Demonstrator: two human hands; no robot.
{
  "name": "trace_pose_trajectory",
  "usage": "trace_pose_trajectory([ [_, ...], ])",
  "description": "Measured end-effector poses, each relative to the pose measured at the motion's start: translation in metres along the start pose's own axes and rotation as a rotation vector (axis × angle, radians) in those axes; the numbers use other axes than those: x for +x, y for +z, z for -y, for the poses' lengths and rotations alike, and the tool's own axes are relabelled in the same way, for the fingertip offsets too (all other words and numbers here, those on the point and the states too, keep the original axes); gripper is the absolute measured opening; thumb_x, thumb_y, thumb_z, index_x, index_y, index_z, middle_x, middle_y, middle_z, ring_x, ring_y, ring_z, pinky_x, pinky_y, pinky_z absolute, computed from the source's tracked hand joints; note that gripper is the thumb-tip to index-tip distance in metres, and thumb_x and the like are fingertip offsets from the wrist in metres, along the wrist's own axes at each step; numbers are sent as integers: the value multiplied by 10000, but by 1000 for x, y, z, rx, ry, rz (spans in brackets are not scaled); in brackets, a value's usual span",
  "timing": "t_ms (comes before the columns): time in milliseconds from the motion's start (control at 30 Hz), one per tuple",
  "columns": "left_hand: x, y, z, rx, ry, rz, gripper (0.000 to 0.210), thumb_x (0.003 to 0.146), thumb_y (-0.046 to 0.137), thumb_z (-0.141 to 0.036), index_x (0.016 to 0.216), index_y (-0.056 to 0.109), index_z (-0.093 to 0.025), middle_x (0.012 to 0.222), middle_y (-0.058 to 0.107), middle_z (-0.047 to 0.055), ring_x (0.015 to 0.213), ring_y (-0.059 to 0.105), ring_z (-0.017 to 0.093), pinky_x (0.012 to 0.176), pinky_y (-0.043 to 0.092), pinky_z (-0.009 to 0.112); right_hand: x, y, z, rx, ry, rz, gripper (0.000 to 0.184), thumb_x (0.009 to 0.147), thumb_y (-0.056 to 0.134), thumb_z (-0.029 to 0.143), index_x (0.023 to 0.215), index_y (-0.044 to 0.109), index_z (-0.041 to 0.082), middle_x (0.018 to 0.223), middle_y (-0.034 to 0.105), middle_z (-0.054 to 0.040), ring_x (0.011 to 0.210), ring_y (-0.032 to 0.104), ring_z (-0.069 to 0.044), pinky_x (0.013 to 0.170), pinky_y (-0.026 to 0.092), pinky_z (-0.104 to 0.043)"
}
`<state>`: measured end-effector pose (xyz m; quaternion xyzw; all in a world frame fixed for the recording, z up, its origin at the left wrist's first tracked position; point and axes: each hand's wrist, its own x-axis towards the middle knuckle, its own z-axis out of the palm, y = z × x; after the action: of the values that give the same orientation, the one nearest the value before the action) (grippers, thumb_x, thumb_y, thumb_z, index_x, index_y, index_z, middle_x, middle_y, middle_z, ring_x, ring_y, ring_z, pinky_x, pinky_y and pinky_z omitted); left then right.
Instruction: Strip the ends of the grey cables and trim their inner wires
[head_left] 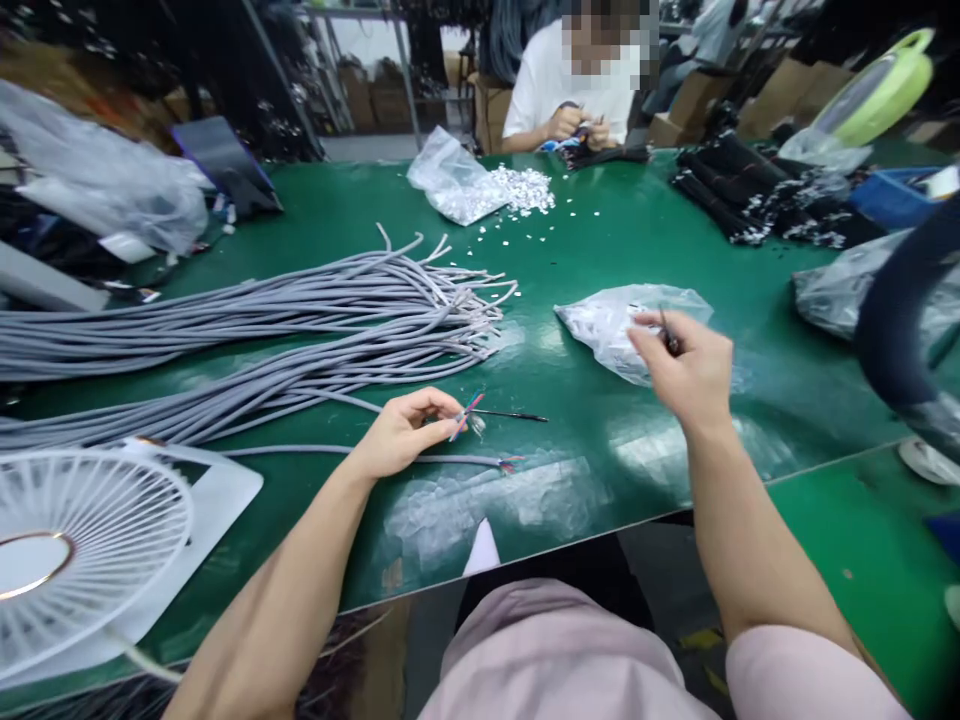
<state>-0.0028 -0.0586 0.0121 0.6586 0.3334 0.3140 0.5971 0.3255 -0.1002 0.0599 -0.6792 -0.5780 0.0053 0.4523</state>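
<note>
My left hand is closed around the end of a grey cable. Thin coloured wires fan out past its fingertips, and one black wire points right. Just below that hand, another grey cable lies on the table with its coloured wires bared. My right hand is over a clear plastic bag of small white pieces, thumb and fingers brought together. A small dark metal tool sticks up from its grip; its exact kind is unclear. Whether the fingertips pinch a white piece cannot be made out.
Bundles of grey cables cover the left of the green table. A white fan stands front left. Another bag spills white bits at the back, near a person in white. Black cable bundles lie back right.
</note>
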Motion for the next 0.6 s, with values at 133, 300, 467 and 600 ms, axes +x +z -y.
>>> trace_pose_trajectory([
  [133, 0, 3, 1, 14, 8, -32, 236, 721, 735, -309, 859, 706, -120, 763, 702, 81, 663, 621, 133, 625, 497, 235, -26, 39, 51, 410, -285, 513, 153, 846, 580, 256, 901, 700, 178, 838, 685, -43, 747, 614, -140, 679, 480, -260],
  [300, 0, 2, 6, -8, 56, -54, 248, 704, 748, -329, 839, 722, -122, 774, 711, 84, 658, 621, 137, 636, 510, 257, -27, 80, 80, 584, -474, 830, 190, 849, 542, 156, 984, 675, 169, 965, 698, -57, 908, 631, -149, 810, 482, -275],
  [467, 0, 5, 6, 3, 37, -114, 268, 710, 741, -333, 867, 721, -117, 707, 687, 62, 606, 589, 122, 585, 481, 233, -25, 79, 80, 487, -472, 775, 189, 820, 519, 84, 874, 686, 154, 771, 674, -23, 713, 598, -116, 670, 435, -215],
  [600, 2, 11, 5, 42, 21, -198, 254, 675, 759, -306, 843, 716, -119, 652, 652, 30, 547, 542, 98, 524, 438, 205, -34, 79, 85, 360, -517, 726, 214, 796, 547, 114, 967, 668, 161, 829, 655, -45, 747, 582, -136, 675, 420, -227],
])
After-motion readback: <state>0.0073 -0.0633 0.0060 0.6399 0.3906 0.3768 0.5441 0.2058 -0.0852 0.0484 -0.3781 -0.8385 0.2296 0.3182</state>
